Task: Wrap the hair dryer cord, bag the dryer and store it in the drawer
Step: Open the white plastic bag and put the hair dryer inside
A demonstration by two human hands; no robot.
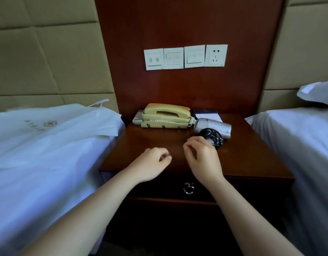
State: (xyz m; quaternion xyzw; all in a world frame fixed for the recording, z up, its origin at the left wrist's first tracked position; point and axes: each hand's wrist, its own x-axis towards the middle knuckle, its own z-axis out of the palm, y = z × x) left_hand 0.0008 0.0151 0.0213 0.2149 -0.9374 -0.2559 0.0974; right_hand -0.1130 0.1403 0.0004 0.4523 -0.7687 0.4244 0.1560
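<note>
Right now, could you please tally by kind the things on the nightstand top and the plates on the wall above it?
Telephone: 1
Hair dryer, with its cord: 1
Notepad: 1
Grey keypad device, possibly a remote: 1
Switch plates: 3
Socket plate: 1
Total: 8

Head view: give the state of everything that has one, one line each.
hair dryer: lying on its side on the nightstand
cord: bunched loosely against the dryer
drawer: shut
bag: lying flat on the bed
telephone handset: on its cradle
wall socket: nothing plugged in
left hand: loosely curled, holds nothing
right hand: loosely curled, holds nothing
</note>
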